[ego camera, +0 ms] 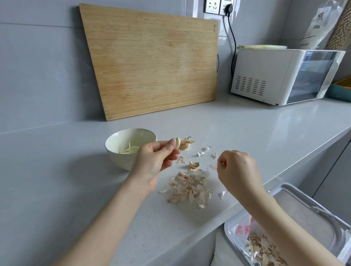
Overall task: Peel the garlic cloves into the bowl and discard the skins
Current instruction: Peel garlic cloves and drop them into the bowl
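Now: L hand (157,161) pinching peeled clove (177,142) just right of bowl (119,153) | R hand (236,168) curled, contents can't tell | skins (190,189) heaped near bowl.

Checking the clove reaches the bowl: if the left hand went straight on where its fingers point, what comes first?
Probably the unpeeled garlic piece just beyond the left hand and its clove, not the bowl off to its side; depth is unclear.

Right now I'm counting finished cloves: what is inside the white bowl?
Pale peeled garlic pieces lie in the bowl. Its near wall and the left hand hide the rest, so no count is possible.
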Tool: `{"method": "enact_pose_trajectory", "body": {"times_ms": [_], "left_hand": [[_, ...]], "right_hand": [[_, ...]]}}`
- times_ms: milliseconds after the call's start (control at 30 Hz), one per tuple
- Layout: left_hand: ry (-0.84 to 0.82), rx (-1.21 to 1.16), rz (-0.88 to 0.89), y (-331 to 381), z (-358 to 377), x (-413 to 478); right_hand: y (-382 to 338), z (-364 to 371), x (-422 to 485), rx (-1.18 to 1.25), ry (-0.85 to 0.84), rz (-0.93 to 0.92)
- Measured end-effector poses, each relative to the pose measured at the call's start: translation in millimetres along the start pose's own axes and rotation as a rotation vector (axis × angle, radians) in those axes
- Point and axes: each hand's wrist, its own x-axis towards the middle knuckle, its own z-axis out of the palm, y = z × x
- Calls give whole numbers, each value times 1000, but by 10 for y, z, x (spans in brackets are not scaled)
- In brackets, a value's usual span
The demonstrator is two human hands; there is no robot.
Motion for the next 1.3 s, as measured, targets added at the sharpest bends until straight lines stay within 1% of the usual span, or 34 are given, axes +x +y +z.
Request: {"method": "enact_pose_trajectory", "body": {"times_ms": [67, 167, 200, 233, 300, 367, 433, 500, 567, 667, 733, 767, 833, 867, 900, 933, 1000, 1033, 1100, 1200, 1233, 1300], "left_hand": [[62, 119, 183, 49, -3, -11], [228, 480, 567, 115, -56, -7], [290, 595, 673, 134, -92, 0], [350, 697, 755, 143, -144, 22], [472, 910, 860, 129, -264, 100], [569, 1062, 864, 97, -385, 177], [606, 1128, 767, 68, -462, 219], [597, 1148, 664, 53, -491, 241], [588, 1155, 640, 55, -489, 258], [607, 1270, 714, 29, -452, 254], [627, 1298, 822, -1, -392, 231], [612, 1293, 885, -10, -353, 213], [512, 1252, 987, -44, -272, 186], [425, 1214, 1004, -60, -225, 169], [319, 1152, 981, -75, -177, 142], [198, 1064, 911, -84, -119, 99], [-3, 851, 680, -119, -16, 19], [-62, 737, 563, -143, 21, -3], [-114, 496, 365, -180, 80, -45], [-129, 167, 113, -196, 117, -66], [-138, 95, 42, -199, 118, -63], [-152, -16, -75, -182, 108, -62]], "right_hand": [[14, 8, 10, -8, -10, -12], [-49, 59, 44, 117, 20, -165], [-71, 94, 71, 113, -7, -219], [-94, 135, 101, 78, -52, -258], [-122, 227, 159, -50, -147, -284], [-149, 296, 191, -102, -188, -270], [-172, 344, 195, -54, -170, -241], [-182, 372, 189, 39, -127, -216], [-187, 360, 172, 251, -111, -163], [-218, 281, 134, 671, -159, -42], [-210, 215, 119, 900, -153, 58], [-197, 175, 118, 1004, -141, 110], [-159, 103, 119, 1156, -134, 174], [-146, 71, 118, 1193, -149, 183], [-147, 37, 111, 1218, -179, 185], [-152, 9, 105, 1239, -212, 180], [-179, -28, 88, 1282, -270, 168], [-202, -43, 74, 1299, -289, 161], [-246, -36, 41, 1317, -304, 134], [-301, 13, -19, 1288, -264, 85], [-299, 32, -32, 1229, -235, 51], [-284, 71, -57, 1005, -168, -83]]}}
